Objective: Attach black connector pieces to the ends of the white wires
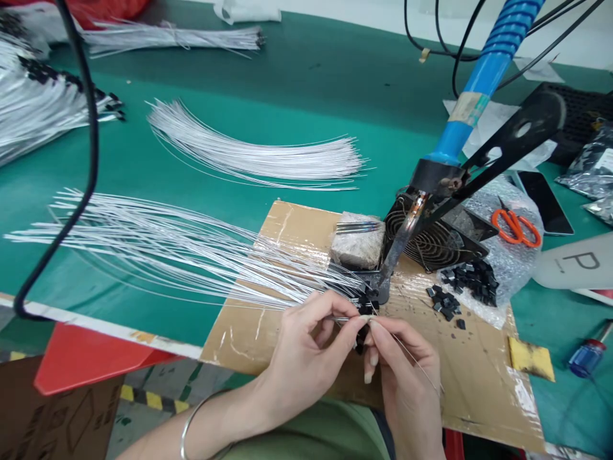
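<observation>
My left hand is closed, thumb and forefinger pinching the end of a thin wire over the cardboard. Its fingertips meet those of my right hand, which pinches a fine silvery wire trailing back across the palm. What lies exactly between the touching fingertips is too small to make out. Left of my hands, a loose bundle of white wires spreads with its ends close by. Small black connectors sit just behind the fingertips, partly hidden. Above them hangs a soldering iron with a blue handle, its tip pointing down.
Cardboard covers the green table. A second white wire bundle lies farther back. To the right are a fan, loose black pieces, orange scissors, a yellow sponge and a screwdriver. A black cable hangs at left.
</observation>
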